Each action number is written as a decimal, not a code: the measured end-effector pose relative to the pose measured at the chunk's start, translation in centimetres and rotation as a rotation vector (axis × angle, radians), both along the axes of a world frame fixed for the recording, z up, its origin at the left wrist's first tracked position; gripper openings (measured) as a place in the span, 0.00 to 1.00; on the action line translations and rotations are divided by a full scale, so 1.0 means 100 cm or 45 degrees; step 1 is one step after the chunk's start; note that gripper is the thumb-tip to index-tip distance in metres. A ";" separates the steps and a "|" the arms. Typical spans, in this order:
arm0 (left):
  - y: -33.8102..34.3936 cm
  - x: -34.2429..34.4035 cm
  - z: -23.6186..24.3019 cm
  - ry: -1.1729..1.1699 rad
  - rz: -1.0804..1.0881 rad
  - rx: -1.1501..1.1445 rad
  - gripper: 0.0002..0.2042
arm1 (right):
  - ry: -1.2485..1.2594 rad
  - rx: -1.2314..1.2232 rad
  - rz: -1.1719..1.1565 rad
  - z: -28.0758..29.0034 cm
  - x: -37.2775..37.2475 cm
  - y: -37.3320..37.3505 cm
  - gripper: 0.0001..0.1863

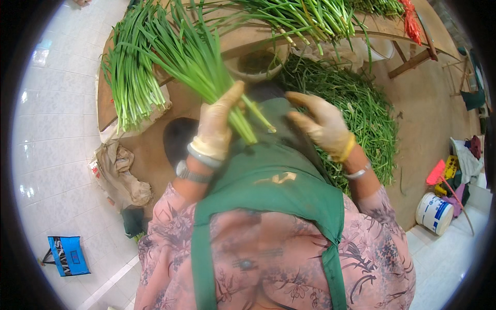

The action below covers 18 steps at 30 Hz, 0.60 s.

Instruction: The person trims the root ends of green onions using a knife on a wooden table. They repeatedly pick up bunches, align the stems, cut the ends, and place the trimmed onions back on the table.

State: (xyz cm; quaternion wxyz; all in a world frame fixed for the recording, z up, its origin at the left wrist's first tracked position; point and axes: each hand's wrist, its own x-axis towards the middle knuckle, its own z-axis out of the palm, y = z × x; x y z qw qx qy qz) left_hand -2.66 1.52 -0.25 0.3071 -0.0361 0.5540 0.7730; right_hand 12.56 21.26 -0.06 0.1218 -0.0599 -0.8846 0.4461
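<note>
My gloved left hand [219,121] is closed round a bunch of garlic chives [199,75]. The long green leaves fan up toward the table, and the paler cut ends hang below my grip, with one stalk splayed out to the side. To the right of those ends my gloved right hand [325,124] is held in the air, fingers apart and nothing in it. A laid-out pile of chives [137,88] rests on the left of the wooden table, partly overlapped by the leaves of the bunch. Another pile of green stalks [320,23] lies along the table at the far side.
A large heap of loose green leaves [361,119] covers the floor at my right. Under the table edge stands a round basin [281,57]. Crumpled sacking [121,173] and a blue bag [70,256] lie at left. A white bucket [434,213] stands at right.
</note>
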 end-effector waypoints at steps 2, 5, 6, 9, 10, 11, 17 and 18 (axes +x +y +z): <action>-0.001 -0.004 0.002 0.053 0.018 0.000 0.09 | 0.154 -0.167 0.173 0.013 -0.041 -0.025 0.19; -0.005 -0.005 0.012 0.125 0.009 0.000 0.08 | -0.054 -0.297 0.478 0.012 -0.075 -0.032 0.13; -0.006 -0.005 0.013 0.120 0.024 0.010 0.08 | -0.006 -0.298 0.467 0.012 -0.076 -0.036 0.12; -0.004 -0.009 0.010 0.119 0.051 0.013 0.07 | 0.140 -0.217 0.433 0.013 -0.069 -0.047 0.11; -0.004 -0.009 0.008 0.138 0.055 -0.035 0.07 | 0.184 -0.126 0.435 0.013 -0.058 -0.049 0.10; -0.003 -0.009 0.009 0.158 0.055 -0.083 0.07 | 0.169 -0.039 0.522 0.020 -0.047 -0.047 0.09; -0.007 -0.006 0.010 0.047 0.011 -0.027 0.06 | -0.102 -0.715 0.178 0.041 0.056 0.005 0.05; -0.007 -0.006 0.010 0.045 0.029 -0.010 0.06 | -0.176 -0.878 0.045 0.045 0.073 0.016 0.08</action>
